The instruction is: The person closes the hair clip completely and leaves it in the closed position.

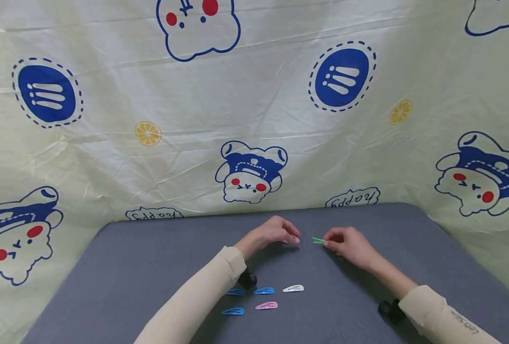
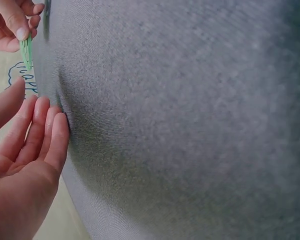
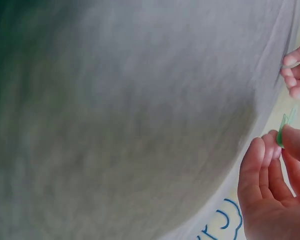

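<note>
Between thumb and fingers my right hand (image 1: 350, 246) pinches a green snap hair clip (image 1: 318, 240) by one end. Its two parts stand apart at the other end, toward the left, as the right wrist view shows on the clip (image 3: 287, 125). My left hand (image 1: 277, 231) is a short way left of the clip, holding nothing. In the left wrist view the left hand (image 2: 32, 145) has its fingers lightly bent and its thumb apart from them. Both hands are over the far part of the grey table.
Nearer on the grey table (image 1: 151, 267) lie a white hair clip (image 1: 293, 288), a pink hair clip (image 1: 266, 305) and blue hair clips (image 1: 264, 290), one partly behind the left forearm. A printed cloth (image 1: 254, 95) hangs behind the table's far edge.
</note>
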`<state>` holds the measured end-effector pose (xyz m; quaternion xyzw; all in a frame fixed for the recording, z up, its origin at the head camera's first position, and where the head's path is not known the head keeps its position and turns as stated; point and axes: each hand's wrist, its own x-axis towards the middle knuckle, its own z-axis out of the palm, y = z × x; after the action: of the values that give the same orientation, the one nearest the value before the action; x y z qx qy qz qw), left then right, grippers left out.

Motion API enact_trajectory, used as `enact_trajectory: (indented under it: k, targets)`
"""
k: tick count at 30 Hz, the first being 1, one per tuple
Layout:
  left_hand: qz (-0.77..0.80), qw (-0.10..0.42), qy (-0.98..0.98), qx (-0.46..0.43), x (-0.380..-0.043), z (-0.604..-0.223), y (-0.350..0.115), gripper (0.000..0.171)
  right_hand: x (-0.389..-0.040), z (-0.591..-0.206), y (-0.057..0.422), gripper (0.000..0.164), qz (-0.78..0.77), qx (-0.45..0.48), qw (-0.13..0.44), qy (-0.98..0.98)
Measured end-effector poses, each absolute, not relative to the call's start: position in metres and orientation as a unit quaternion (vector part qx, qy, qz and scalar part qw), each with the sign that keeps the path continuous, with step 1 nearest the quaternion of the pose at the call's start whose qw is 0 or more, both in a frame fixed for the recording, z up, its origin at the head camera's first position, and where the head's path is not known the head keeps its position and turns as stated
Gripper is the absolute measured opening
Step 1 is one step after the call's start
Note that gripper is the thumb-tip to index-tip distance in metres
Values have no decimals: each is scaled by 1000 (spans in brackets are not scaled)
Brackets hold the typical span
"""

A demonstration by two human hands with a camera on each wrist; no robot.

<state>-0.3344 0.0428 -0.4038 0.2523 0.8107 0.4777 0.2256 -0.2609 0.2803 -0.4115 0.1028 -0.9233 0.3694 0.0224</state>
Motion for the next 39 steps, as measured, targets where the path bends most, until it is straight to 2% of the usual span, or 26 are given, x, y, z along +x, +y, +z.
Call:
enact_trajectory:
  k: [16, 32, 39]
  targets:
    - [455, 136, 837, 273, -321, -390, 12, 24, -246, -401, 250, 7, 365, 119, 110, -917]
    - [445, 87, 837, 304, -295, -381, -18, 27, -231, -395, 220, 9, 388, 141, 141, -900]
    - [449, 67, 837, 306, -283, -374, -30, 23, -224, -390, 207, 12, 398, 137, 139, -896]
